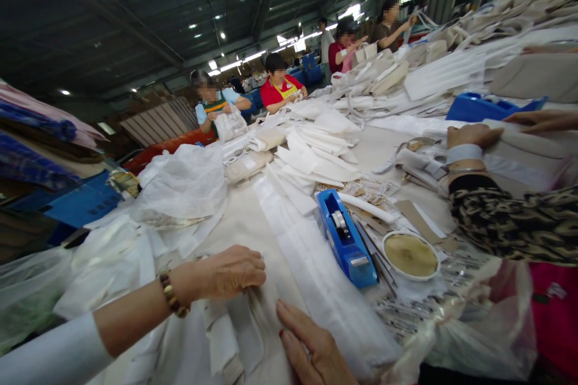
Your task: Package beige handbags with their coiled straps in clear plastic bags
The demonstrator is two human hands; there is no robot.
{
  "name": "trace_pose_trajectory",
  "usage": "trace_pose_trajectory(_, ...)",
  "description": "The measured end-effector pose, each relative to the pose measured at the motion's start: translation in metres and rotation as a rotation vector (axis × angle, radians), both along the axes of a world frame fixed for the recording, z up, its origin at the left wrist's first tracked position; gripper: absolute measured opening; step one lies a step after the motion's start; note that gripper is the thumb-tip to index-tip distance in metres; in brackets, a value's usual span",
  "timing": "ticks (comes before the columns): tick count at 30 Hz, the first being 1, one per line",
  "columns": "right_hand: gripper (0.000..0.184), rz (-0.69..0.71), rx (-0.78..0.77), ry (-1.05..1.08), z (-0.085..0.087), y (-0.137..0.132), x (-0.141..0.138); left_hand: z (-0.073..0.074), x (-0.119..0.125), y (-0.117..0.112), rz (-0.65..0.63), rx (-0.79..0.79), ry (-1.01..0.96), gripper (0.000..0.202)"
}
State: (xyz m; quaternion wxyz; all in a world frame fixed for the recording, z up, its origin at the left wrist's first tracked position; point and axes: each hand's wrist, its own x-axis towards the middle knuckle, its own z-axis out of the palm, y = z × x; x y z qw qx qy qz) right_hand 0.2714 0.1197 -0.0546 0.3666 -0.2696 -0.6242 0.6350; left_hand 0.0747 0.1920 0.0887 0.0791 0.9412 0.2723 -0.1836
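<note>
My left hand (230, 272), with a beaded bracelet at the wrist, has its fingers closed on the upper edge of a pale beige fabric piece (246, 328). The grip itself is partly hidden behind the knuckles. A folded light strap (223, 340) lies on the near side of that piece. My right hand (311, 346) is at the bottom middle, its fingers stretched out and resting beside the fabric, with nothing visible in it. Right of both hands runs a long strip of white sheeting (311, 252).
A blue tape dispenser (345, 237) and a round tub with a tan top (410, 254) stand to the right. A neighbour's hand (474, 135) works near another blue dispenser (492, 107). White plastic bags (180, 186) lie left; heaped fabric pieces (311, 153) lie ahead. Several co-workers are further off.
</note>
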Motion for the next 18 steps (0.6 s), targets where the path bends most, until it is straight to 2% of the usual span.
trace_pose_trajectory(2,0.054,0.004,-0.185,0.051,0.002,0.003,-0.003,0.006,0.004,-0.004,-0.020,-0.017,0.011,0.031)
trace_pose_trajectory(6,0.058,-0.104,-0.507,0.119,-0.003,0.004,-0.016,0.020,0.006,-0.016,-0.026,0.003,0.020,0.028)
trace_pose_trajectory(7,0.063,-0.101,-0.563,0.143,-0.005,0.004,-0.020,0.024,0.004,-0.019,-0.023,0.015,0.018,0.026)
trace_pose_trajectory(9,0.066,0.006,-0.641,0.170,-0.006,0.003,-0.029,0.030,0.000,-0.026,-0.023,0.046,-0.006,0.025)
trace_pose_trajectory(11,0.058,0.054,-0.638,0.109,-0.004,0.003,-0.036,0.034,-0.006,-0.032,-0.022,0.085,-0.037,0.026)
trace_pose_trajectory(15,0.049,-0.298,-0.400,-0.062,0.011,0.004,-0.039,0.039,-0.014,-0.043,0.005,0.182,-0.059,0.031)
trace_pose_trajectory(16,0.045,-0.299,-0.364,-0.073,0.015,0.003,-0.039,0.039,-0.016,-0.045,0.009,0.195,-0.065,0.032)
trace_pose_trajectory(18,0.042,-0.136,-0.412,-0.083,0.026,0.000,-0.038,0.039,-0.019,-0.048,0.009,0.207,-0.074,0.034)
